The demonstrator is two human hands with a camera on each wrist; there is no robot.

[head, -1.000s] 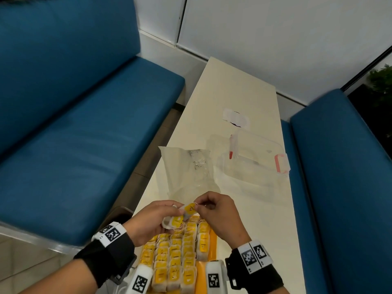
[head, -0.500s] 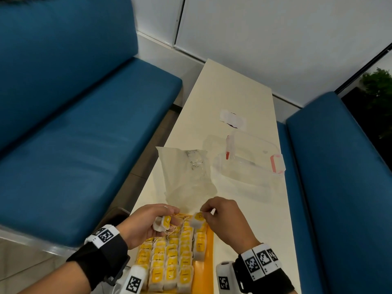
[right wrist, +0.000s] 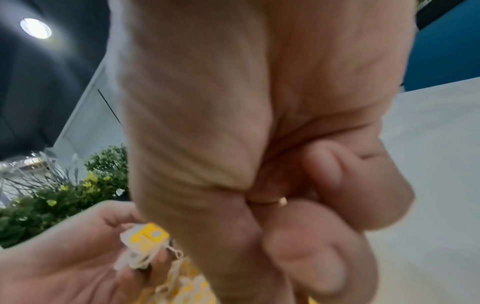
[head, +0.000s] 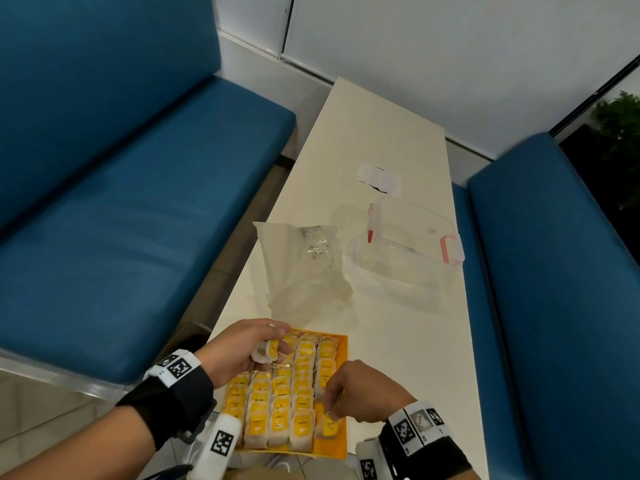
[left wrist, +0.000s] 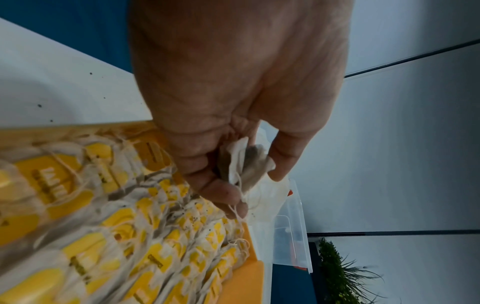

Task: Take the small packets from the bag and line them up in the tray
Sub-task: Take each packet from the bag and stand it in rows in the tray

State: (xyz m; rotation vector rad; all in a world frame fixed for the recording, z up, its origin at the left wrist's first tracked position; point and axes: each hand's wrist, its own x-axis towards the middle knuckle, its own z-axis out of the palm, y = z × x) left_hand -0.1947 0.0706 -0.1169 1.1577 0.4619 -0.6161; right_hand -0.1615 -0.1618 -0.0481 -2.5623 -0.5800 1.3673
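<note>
An orange tray at the table's near edge holds several rows of white tea packets with yellow tags. My left hand hovers over the tray's far left corner and holds a small bunch of packets in curled fingers; the same bunch shows in the left wrist view. My right hand pinches one packet at the tray's near right end, low over the orange base. The crumpled clear bag lies beyond the tray.
A clear lidded container with pink clips stands right of the bag. A white paper scrap lies farther back. Blue benches flank the narrow white table on both sides.
The right hand took one packet from the left hand's bunch and carried it back toward me to the tray's near right end. The left hand stayed over the far left corner.
</note>
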